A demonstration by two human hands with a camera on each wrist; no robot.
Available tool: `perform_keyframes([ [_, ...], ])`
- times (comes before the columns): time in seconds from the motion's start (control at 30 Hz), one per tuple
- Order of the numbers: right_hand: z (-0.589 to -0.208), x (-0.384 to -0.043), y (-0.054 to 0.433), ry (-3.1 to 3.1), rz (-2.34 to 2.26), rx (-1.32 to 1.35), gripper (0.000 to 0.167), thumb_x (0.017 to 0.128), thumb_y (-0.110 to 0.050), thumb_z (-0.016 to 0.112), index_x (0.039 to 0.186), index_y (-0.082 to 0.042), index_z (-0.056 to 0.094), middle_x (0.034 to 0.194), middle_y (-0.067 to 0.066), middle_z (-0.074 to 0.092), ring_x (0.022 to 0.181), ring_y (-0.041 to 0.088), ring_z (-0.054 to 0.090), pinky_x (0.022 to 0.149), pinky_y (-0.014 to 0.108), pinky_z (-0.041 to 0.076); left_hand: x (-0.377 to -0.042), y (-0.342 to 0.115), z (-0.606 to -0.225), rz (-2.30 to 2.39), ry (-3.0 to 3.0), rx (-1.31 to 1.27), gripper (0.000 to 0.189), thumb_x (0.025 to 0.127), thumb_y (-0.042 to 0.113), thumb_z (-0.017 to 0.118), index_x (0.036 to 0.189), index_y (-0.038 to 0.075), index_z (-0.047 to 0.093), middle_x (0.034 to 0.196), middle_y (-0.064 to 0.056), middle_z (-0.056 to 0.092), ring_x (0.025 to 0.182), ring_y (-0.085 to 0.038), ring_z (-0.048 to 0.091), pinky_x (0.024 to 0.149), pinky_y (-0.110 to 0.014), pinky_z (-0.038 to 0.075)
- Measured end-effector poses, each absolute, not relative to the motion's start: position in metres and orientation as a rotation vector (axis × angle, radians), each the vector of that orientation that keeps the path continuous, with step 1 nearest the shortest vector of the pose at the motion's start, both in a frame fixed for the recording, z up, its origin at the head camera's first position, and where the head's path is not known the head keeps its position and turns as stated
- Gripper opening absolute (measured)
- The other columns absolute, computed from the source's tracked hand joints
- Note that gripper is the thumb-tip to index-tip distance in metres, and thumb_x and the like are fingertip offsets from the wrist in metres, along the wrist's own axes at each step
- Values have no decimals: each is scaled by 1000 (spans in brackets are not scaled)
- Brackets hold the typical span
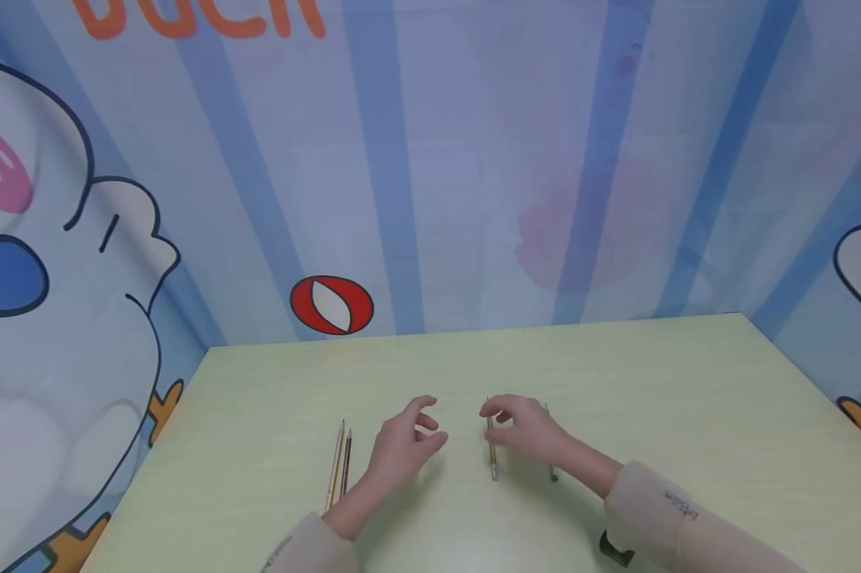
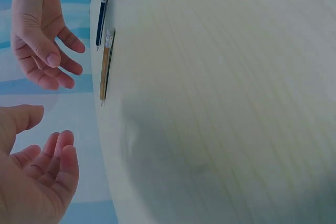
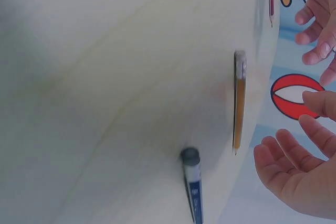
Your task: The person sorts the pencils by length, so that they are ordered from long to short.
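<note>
My left hand hovers over the table with fingers loosely bent and nothing in its grasp. Just right of it, my right hand hangs above a yellow pencil, thumb and fingers apart. In the right wrist view that yellow pencil lies on the table, its metal eraser end toward the camera. Beside it lies a dark blue pencil with a dark eraser, partly covered by the right hand in the head view. Two pencils, one light-coloured and one dark red, lie side by side left of my left wrist.
The pale yellow-green table reaches back to a printed blue-striped backdrop. Cartoon figures and a red-and-white ball are printed on it. My sleeves extend over the front of the table.
</note>
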State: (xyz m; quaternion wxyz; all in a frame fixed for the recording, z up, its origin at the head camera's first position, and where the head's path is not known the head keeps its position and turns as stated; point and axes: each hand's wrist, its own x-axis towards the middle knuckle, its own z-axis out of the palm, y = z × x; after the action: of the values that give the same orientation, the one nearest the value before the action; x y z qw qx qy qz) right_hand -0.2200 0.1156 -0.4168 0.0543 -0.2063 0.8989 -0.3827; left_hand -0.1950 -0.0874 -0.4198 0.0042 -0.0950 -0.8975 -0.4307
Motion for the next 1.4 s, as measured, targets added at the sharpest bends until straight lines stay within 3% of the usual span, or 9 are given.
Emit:
perform_keyframes([
  [0.33, -417, -221, 135, 2784, -1182, -470, 26, 77, -6, 62, 103, -2, 59, 105, 10, 61, 93, 28, 57, 74, 33, 49, -199, -65, -427, -1407, -2828, -302, 48, 78, 19, 65, 121, 9, 48, 85, -3, 63, 70, -14, 61, 56, -24, 45],
  [0.73, -422, -223, 160, 2840, -1187, -352, 37, 76, -6, 60, 111, 4, 54, 110, 21, 56, 90, 29, 59, 70, 33, 50, -205, -42, -438, -1516, -2823, -316, 51, 77, 18, 65, 123, 7, 46, 86, -6, 63, 66, -14, 62, 53, -23, 45],
  [0.97, -426, -226, 170, 2862, -1226, -254, 41, 75, -4, 61, 112, 6, 51, 108, 26, 54, 88, 32, 61, 63, 30, 51, -208, -31, -441, -1487, -2833, -332, 46, 78, 17, 65, 120, 7, 49, 84, -5, 64, 60, -8, 57, 51, -19, 43],
  [1.23, -434, -230, 176, 2804, -1266, -112, 44, 76, -6, 63, 116, 5, 47, 105, 26, 54, 58, 16, 58, 52, 26, 49, -210, -21, -444, -1418, -2872, -336, 32, 78, 16, 64, 106, 4, 58, 78, -3, 66, 59, -7, 55, 51, -19, 41],
  [1.4, -438, -231, 174, 2793, -1244, -61, 44, 75, -5, 63, 116, 4, 48, 101, 22, 56, 49, 13, 53, 50, 25, 47, -213, -15, -445, -1333, -2895, -296, 32, 77, 16, 66, 105, 4, 58, 74, -2, 65, 60, -6, 55, 52, -19, 41],
])
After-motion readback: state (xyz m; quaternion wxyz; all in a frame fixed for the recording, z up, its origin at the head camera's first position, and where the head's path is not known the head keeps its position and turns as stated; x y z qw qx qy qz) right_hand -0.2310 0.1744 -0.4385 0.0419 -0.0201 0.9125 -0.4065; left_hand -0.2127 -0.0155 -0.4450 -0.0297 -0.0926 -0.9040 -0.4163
